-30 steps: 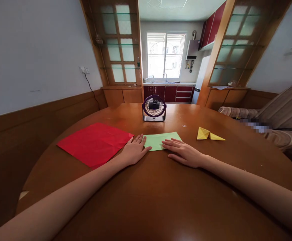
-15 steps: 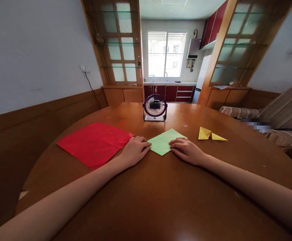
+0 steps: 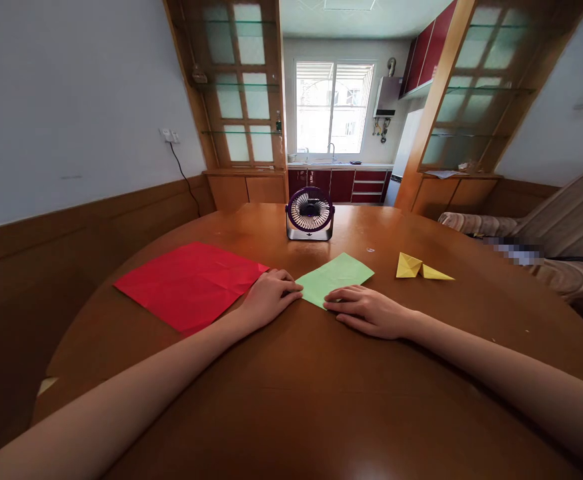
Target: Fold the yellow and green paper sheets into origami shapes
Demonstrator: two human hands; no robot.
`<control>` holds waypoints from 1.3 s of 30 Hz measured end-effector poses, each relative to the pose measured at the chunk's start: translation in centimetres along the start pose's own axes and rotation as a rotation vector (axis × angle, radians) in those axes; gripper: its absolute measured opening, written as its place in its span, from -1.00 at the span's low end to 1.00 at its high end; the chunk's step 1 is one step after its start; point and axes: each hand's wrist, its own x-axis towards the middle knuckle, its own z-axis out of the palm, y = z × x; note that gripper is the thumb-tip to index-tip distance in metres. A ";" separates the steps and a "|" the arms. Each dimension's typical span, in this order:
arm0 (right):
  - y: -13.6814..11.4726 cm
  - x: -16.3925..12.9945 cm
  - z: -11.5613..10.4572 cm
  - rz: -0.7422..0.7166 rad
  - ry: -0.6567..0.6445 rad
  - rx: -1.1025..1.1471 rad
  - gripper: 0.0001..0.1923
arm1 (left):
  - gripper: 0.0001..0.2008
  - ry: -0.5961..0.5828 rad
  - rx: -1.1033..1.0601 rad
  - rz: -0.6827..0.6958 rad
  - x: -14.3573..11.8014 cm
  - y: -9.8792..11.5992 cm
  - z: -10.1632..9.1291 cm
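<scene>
The round wooden table (image 3: pixel 291 400) fills most of the room's near side, its top glossy and brown. On its left part lies a big red sheet (image 3: pixel 189 282), flat, with faint crease lines. Both bare forearms reach in from the near edge toward the middle. The green paper (image 3: pixel 335 275) lies flat at the centre of the table, turned like a diamond, between the red sheet and the yellow fold. The left hand (image 3: pixel 269 298) rests at the green paper's left corner, fingers curled and fingertips pressing down on that corner; its knuckles sit just beside the red sheet's edge. The right hand (image 3: pixel 369 310) lies flatter, fingers together and stretched leftward over the paper's near right edge, pressing it to the table. Behind the paper stands a small purple fan (image 3: pixel 309 213), facing this way. To the right, well apart from the hands, sits a yellow fold (image 3: pixel 419 267) of paper with pointed ends.
</scene>
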 end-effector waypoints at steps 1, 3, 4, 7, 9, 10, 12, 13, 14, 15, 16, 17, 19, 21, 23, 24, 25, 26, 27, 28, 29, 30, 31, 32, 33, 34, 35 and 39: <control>0.0 0.0 -0.1 -0.005 -0.003 -0.007 -0.60 | -0.77 0.002 -0.015 0.011 0.0 -0.3 0.1; 0.0 0.0 -0.1 -0.014 -0.010 -0.023 -0.60 | -0.77 0.004 -0.046 0.032 0.1 -0.8 0.3; 0.0 0.1 -0.1 -0.018 -0.013 -0.032 -0.60 | -0.77 0.004 -0.061 0.041 0.1 -1.0 0.3; 0.0 0.0 -0.1 -0.021 -0.030 -0.056 -0.59 | -0.78 0.008 -0.068 0.040 0.3 -1.3 0.3; 0.0 0.0 -0.1 -0.014 -0.038 -0.065 -0.58 | -0.78 0.016 -0.041 0.019 0.4 -1.3 0.0; 0.0 0.0 -0.1 -0.007 -0.042 -0.067 -0.58 | -0.78 0.022 -0.023 0.008 0.4 -1.3 -0.1; -0.1 0.0 -0.1 0.009 -0.051 -0.064 -0.58 | -0.78 0.040 0.018 -0.007 0.4 -1.2 -0.3; -0.2 0.0 -0.1 0.019 -0.055 -0.061 -0.58 | -0.77 0.050 0.039 -0.010 0.3 -1.2 -0.5; -0.2 0.0 -0.1 0.026 -0.057 -0.057 -0.58 | -0.76 0.058 0.060 -0.009 0.3 -1.1 -0.5; -0.3 0.0 -0.1 0.032 -0.056 -0.053 -0.58 | -0.74 0.062 0.077 -0.003 0.2 -1.0 -0.6; -0.3 0.0 0.0 0.037 -0.053 -0.047 -0.58 | -0.73 0.063 0.090 0.003 0.2 -0.8 -0.6; -0.4 0.0 0.0 0.041 -0.047 -0.039 -0.59 | -0.71 0.064 0.097 0.010 0.1 -0.5 -0.7; -0.4 -0.1 0.1 0.050 -0.033 -0.020 -0.59 | -0.67 0.052 0.088 0.037 0.0 0.2 -0.6; -0.5 -0.2 0.1 0.060 -0.030 0.000 -0.59 | -0.63 -0.007 0.058 0.080 -0.2 1.2 -0.5; -0.5 -0.2 0.1 0.067 -0.035 0.011 -0.59 | -0.57 -0.128 0.028 0.118 -0.4 2.3 -0.4; -0.5 -0.2 0.1 0.070 -0.036 0.017 -0.59 | -0.53 -0.196 0.017 0.121 -0.6 2.7 -0.3; -0.5 -0.2 0.2 0.073 -0.035 0.024 -0.59 | -0.49 -0.256 0.010 0.114 -0.7 3.1 -0.2; -0.5 -0.2 0.2 0.077 -0.030 0.033 -0.59 | -0.45 -0.309 0.010 0.099 -0.8 3.4 -0.1; -0.5 -0.3 0.2 0.082 -0.026 0.042 -0.59 | -0.41 -0.355 0.016 0.084 -0.9 3.6 0.0; -0.4 -0.3 0.2 0.087 -0.024 0.052 -0.59 | -0.38 -0.390 0.026 0.072 -1.0 3.8 0.1; -0.4 -0.3 0.2 0.094 -0.025 0.061 -0.59 | -0.36 -0.414 0.038 0.066 -1.1 3.9 0.2; -0.4 -0.4 0.3 0.100 -0.029 0.068 -0.59 | -0.34 -0.424 0.049 0.067 -1.1 3.9 0.2; -0.3 -0.4 0.3 0.105 -0.034 0.071 -0.59 | -0.33 -0.424 0.056 0.072 -1.1 3.9 0.3; -0.3 -0.4 0.4 0.109 -0.041 0.071 -0.59 | -0.33 -0.416 0.059 0.078 -1.2 4.0 0.3; -0.2 -0.4 0.4 0.114 -0.048 0.067 -0.59 | -0.33 -0.406 0.061 0.082 -1.2 4.0 0.3; -0.2 -0.4 0.4 0.119 -0.055 0.061 -0.59 | -0.33 -0.398 0.063 0.081 -1.2 4.1 0.3; -0.2 -0.4 0.5 0.122 -0.059 0.055 -0.59 | -0.32 -0.395 0.066 0.076 -1.3 4.1 0.3; -0.1 -0.4 0.6 0.126 -0.049 0.063 -0.59 | -0.28 -0.402 0.085 0.043 -1.4 4.5 0.4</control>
